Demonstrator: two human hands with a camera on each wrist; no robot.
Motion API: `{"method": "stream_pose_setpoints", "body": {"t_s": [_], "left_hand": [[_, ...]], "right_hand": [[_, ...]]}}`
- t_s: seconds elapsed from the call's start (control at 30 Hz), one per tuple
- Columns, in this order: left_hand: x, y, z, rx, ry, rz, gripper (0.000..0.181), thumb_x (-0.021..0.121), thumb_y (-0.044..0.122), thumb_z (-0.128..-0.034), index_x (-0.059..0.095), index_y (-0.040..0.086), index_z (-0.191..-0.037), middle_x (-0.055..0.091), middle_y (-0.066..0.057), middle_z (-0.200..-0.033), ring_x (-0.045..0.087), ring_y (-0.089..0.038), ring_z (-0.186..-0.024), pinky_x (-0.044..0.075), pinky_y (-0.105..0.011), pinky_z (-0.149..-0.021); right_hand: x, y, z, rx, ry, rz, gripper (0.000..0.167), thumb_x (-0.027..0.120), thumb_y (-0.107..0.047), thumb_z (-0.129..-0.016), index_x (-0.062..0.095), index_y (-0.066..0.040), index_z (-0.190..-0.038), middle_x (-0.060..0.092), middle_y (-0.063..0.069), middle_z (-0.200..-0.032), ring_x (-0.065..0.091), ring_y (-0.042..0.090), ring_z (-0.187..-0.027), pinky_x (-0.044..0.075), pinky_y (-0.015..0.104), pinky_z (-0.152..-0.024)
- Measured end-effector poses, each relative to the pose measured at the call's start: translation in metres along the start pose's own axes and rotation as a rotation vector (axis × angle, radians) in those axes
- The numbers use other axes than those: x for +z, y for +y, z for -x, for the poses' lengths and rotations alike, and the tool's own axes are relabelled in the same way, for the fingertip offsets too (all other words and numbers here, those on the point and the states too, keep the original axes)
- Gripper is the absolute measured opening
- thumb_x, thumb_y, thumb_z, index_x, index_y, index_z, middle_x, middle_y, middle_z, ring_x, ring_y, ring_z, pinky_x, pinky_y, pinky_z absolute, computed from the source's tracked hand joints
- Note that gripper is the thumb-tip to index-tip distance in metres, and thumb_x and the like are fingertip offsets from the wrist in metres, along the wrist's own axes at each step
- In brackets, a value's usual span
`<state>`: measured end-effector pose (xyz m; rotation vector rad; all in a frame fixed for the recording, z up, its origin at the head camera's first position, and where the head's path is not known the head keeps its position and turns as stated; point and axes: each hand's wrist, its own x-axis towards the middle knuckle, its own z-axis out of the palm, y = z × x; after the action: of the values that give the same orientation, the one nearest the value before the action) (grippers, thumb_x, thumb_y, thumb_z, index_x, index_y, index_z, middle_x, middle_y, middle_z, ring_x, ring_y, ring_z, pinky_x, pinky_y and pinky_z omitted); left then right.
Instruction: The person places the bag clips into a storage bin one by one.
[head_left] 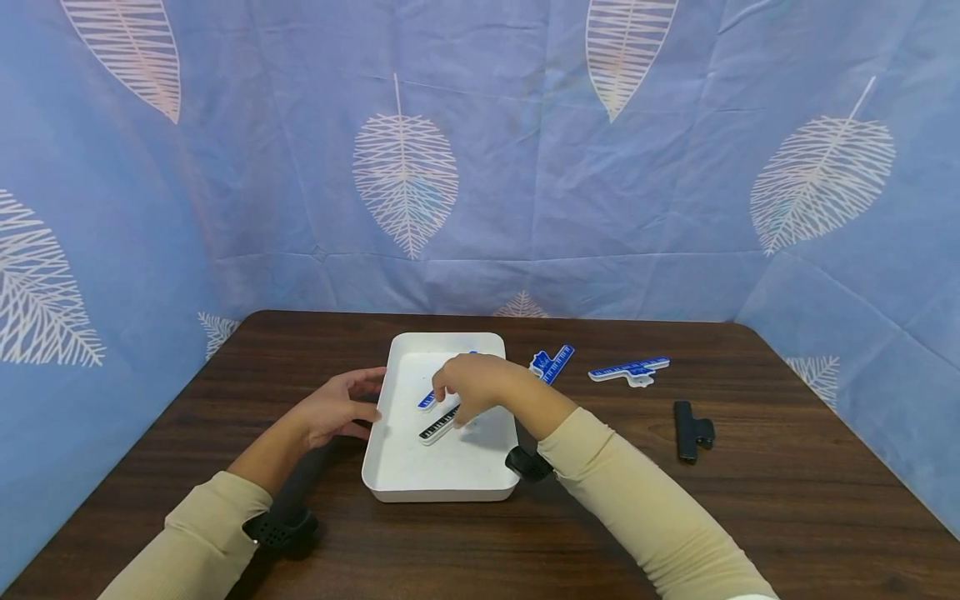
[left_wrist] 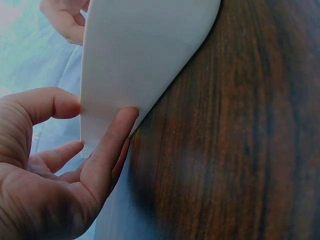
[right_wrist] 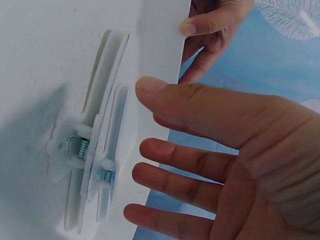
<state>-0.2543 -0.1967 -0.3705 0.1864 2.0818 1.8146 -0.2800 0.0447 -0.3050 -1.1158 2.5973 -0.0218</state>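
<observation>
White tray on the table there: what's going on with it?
A person has the left hand against the side of the white tray, while the right hand hovers over it, fingers apart and apparently holding nothing. Inside lie a blue-faced clip and a black-and-white clip, both partly hidden by that hand in the head view. On the table to the tray's right are two more blue clips and an all-black clip.
</observation>
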Motion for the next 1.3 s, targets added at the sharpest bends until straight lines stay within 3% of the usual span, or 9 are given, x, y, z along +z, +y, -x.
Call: {"method": "stream_pose_setpoints", "body": {"t_s": [0.2,0.37,0.73,1.1,1.3], "left_hand": [[0.000,0.000,0.000,0.000,0.002,-0.003,0.082,0.064,-0.010,-0.0799,0.026,0.000,-0.152,0.032,-0.030,-0.146,0.060,-0.037,-0.105,0.056,-0.052,-0.080],[-0.001,-0.002,-0.001,-0.006,0.011,-0.013,0.080,0.064,-0.009,-0.0799,0.028,0.001,-0.151,0.034,-0.030,-0.145,0.061,-0.036,-0.104,0.056,-0.052,-0.080],[-0.001,-0.001,0.000,0.007,0.002,-0.023,0.082,0.065,-0.007,-0.0798,0.026,0.000,-0.152,0.032,-0.030,-0.146,0.060,-0.037,-0.106,0.056,-0.052,-0.080],[-0.001,-0.001,-0.001,-0.002,0.025,-0.035,0.082,0.065,-0.007,-0.0784,0.029,0.001,-0.151,0.035,-0.029,-0.145,0.061,-0.036,-0.104,0.056,-0.052,-0.080],[0.000,0.000,-0.001,-0.001,0.015,-0.021,0.082,0.065,-0.008,-0.0779,0.028,0.000,-0.151,0.034,-0.030,-0.145,0.060,-0.038,-0.106,0.056,-0.052,-0.080]], "right_hand": [[0.001,0.004,0.006,-0.077,0.075,0.018,0.037,0.082,-0.019,-0.078,0.069,-0.011,-0.112,0.068,0.006,-0.108,0.060,0.018,-0.098,0.050,0.036,-0.088],[0.002,0.006,0.013,-0.096,0.123,0.015,0.036,0.082,-0.019,-0.079,0.071,-0.010,-0.112,0.068,0.004,-0.108,0.061,0.018,-0.100,0.050,0.036,-0.089],[0.003,0.008,0.031,-0.049,0.200,-0.037,0.037,0.080,-0.021,-0.081,0.071,-0.014,-0.116,0.064,0.000,-0.118,0.059,0.020,-0.110,0.050,0.041,-0.090],[0.001,0.019,0.048,-0.091,0.294,-0.069,0.033,0.077,-0.016,-0.082,0.070,-0.013,-0.114,0.063,0.002,-0.119,0.059,0.023,-0.110,0.050,0.040,-0.091],[0.000,0.023,0.059,-0.064,0.324,-0.038,0.034,0.078,-0.019,-0.083,0.069,-0.015,-0.115,0.063,0.002,-0.120,0.058,0.021,-0.113,0.050,0.041,-0.093]]}}
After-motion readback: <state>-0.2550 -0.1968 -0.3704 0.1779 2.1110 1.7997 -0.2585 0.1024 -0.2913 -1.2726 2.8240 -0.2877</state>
